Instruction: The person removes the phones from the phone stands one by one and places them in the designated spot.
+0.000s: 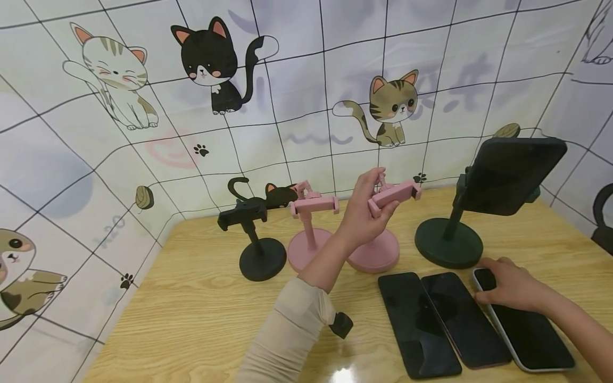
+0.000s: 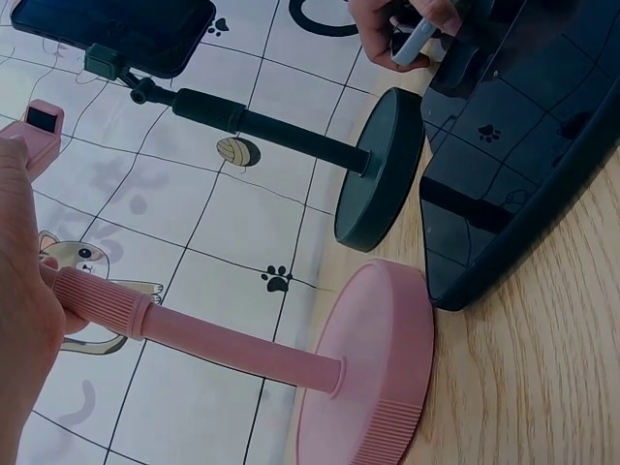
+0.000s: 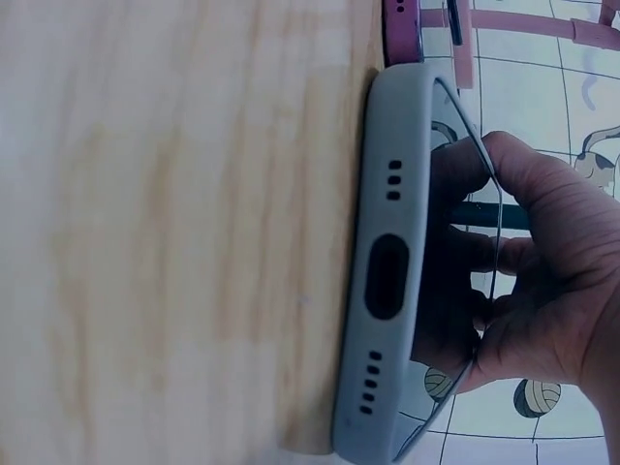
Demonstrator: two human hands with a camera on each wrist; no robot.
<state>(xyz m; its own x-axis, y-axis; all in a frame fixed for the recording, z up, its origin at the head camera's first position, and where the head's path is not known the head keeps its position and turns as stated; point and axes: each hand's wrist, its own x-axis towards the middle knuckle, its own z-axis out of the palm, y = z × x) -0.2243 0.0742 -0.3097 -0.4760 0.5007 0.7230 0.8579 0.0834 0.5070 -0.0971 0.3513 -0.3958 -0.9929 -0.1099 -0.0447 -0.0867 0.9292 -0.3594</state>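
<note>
My left hand (image 1: pixel 365 215) grips the upper part of a pink phone stand (image 1: pixel 375 252), near its clamp, which has no phone in it. The stand's round base rests on the table, and its ribbed collar (image 2: pixel 102 300) shows by the fingers in the left wrist view. At the right, my right hand (image 1: pixel 514 287) holds the far end of a phone in a pale case (image 1: pixel 536 340), thumb and fingers at opposite edges. In the right wrist view that phone's bottom edge (image 3: pixel 383 329), with port and speaker holes, faces the camera.
Two dark phones, one left (image 1: pixel 416 324) and one middle (image 1: pixel 464 319), lie beside the pale-cased one. A dark green stand (image 1: pixel 450 244) bears a phone (image 1: pixel 514 175). Further left stand another pink stand (image 1: pixel 311 247) and a black stand (image 1: pixel 262 259). A cat-printed wall covering (image 1: pixel 297 85) rises behind.
</note>
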